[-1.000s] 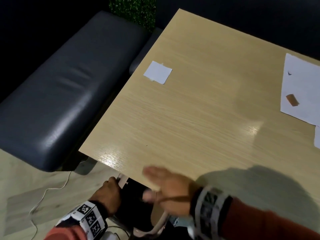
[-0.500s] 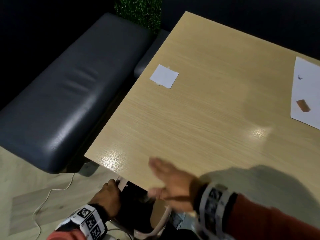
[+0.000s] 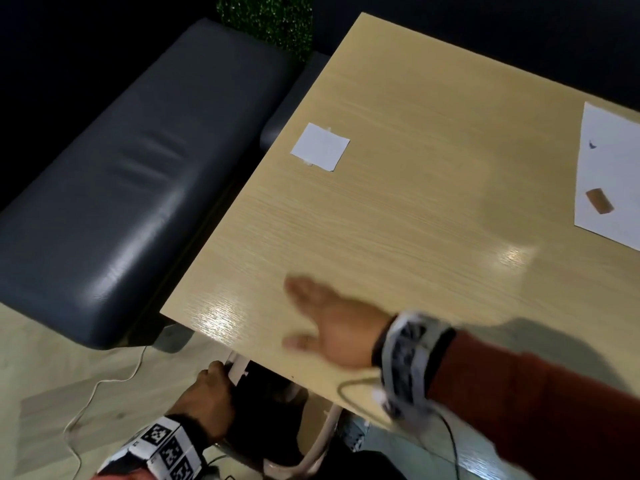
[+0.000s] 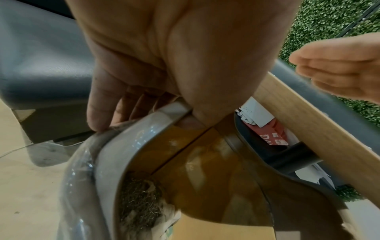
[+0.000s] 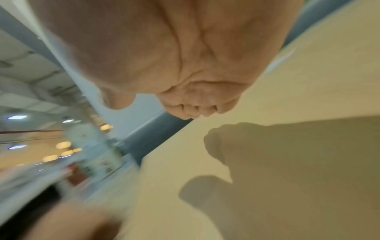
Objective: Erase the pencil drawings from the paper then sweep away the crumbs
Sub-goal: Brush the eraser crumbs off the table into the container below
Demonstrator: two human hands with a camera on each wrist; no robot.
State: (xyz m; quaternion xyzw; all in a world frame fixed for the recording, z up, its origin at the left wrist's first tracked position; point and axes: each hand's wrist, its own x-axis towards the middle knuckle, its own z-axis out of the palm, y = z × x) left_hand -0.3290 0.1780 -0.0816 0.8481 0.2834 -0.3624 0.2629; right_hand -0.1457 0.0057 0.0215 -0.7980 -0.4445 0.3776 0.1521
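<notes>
The right hand (image 3: 337, 332) lay flat over the near-left corner of the wooden bench (image 3: 433, 174), fingers (image 3: 301, 289) stretched out and together, thumb spread toward the edge, holding nothing; motion blur hid whether the palm touched the wood. Below the bench's edge, the left hand (image 3: 207, 396) gripped the rim of a pale grey bin (image 4: 115, 159): the left wrist view showed the thumb pressed inside the rim and the fingers (image 4: 98, 104) curled round its outer side. A clear liner wrapped the rim, and crumpled paper and dark scraps lay in the bottom.

The sheet of paper (image 3: 613, 161) sat at the far right of the bench, well apart from both hands, with a small dark pencil mark (image 3: 592, 145) near its top and a brown eraser (image 3: 599, 201) resting on it. A small white square of paper (image 3: 320, 146) lay near the left edge. Beside the bench stood a dark grey padded seat (image 3: 131, 174), with green artificial foliage (image 3: 266, 19) behind it and a white cable (image 3: 104, 382) trailing across the pale floor.
</notes>
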